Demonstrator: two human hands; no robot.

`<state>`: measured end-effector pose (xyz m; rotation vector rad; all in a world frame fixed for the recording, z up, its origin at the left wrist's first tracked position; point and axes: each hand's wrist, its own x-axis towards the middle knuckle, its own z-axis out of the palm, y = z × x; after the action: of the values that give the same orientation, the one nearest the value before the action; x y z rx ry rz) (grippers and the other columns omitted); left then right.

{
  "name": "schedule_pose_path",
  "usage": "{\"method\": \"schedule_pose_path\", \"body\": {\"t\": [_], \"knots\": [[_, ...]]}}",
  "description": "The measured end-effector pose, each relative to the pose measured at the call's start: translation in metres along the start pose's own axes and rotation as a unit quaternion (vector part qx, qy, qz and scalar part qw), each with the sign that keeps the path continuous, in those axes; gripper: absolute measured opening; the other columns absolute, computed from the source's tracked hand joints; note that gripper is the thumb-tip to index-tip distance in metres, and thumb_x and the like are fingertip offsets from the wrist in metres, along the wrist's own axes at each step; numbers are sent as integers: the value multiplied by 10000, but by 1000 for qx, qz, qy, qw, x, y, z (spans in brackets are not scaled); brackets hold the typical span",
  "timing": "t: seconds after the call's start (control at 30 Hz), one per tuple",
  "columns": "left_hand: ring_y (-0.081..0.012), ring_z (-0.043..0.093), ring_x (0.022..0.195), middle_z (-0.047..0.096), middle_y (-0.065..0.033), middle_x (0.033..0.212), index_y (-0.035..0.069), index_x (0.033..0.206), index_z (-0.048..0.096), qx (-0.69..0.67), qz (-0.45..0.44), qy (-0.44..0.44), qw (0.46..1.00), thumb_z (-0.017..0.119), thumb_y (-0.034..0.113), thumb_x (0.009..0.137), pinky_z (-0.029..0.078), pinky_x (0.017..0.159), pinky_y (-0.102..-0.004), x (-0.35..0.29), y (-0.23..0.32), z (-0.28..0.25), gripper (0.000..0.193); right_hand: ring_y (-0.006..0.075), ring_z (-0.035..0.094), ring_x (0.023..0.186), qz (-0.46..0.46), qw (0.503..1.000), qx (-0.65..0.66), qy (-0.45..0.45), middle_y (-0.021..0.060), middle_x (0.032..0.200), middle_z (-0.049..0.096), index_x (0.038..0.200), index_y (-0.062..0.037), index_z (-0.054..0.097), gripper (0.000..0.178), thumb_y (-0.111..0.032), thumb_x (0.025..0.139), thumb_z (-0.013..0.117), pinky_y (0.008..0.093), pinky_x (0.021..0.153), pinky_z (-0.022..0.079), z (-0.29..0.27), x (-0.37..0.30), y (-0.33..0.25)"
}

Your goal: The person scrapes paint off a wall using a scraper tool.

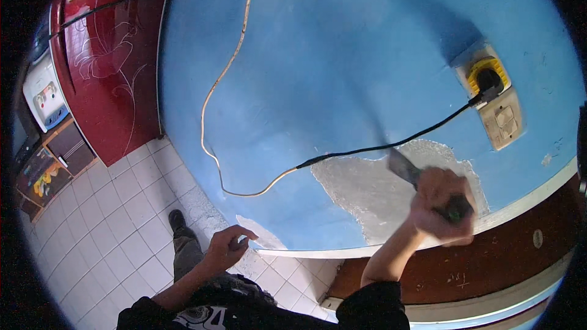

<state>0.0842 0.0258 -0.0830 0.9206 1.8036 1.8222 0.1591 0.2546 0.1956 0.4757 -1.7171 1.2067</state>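
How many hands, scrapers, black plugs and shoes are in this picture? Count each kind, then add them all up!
Hands: 2 (left hand, right hand)
Scrapers: 1 (scraper, in the right hand)
Black plugs: 1 (black plug)
Shoes: 1 (dark shoe)
Total: 5

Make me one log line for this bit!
right hand: gripping scraper; left hand: nothing visible held; blue wall: grey patch; black cord: plugged in

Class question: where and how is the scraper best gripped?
Probably by its dark handle, coming from the lower right: the handle's end pokes from the right hand there, while the flat blade points up and left, so that end is better left free.
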Motion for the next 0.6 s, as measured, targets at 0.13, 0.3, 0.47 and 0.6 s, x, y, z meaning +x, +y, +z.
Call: {"method": "schedule_pose_path", "body": {"t": [0.13, 0.3, 0.47, 0.6], "knots": [[-46, 365, 429, 573, -39, 708, 78, 925, 600, 19, 58, -4, 998, 584, -66, 742, 297, 407, -222, 5, 2, 4, 233, 149, 331, 358, -197, 979, -43, 36, 40, 445, 336, 564, -45, 418, 548, -554, 769, 407, 289, 359, 234, 8, 4, -47], [-44, 340, 418, 553, -25, 659, 82, 911, 607, 29, 121, 49, 991, 591, -58, 739, 282, 397, -226, 6, -11, 1, 222, 120, 306, 345, -160, 970, -124, 135, -5, 440, 315, 535, -99, 369, 540, -580, 775, 413, 275, 355, 223, 0, -2, -50], [-42, 339, 424, 570, -25, 681, 80, 918, 606, 11, 56, -5, 998, 590, -53, 743, 285, 403, -217, 8, -9, 7, 220, 92, 322, 373, -95, 978, -180, 46, -30, 451, 312, 540, -129, 359, 511, -573, 786, 416, 266, 373, 265, 13, 6, -33], [-41, 354, 429, 614, -40, 754, 79, 916, 612, 2, 42, -4, 999, 596, -44, 745, 296, 410, -209, 9, -9, 13, 212, 102, 290, 366, -221, 967, -122, 27, -6, 435, 303, 537, -109, 359, 518, -557, 796, 380, 258, 377, 232, -15, -3, -57]]}}
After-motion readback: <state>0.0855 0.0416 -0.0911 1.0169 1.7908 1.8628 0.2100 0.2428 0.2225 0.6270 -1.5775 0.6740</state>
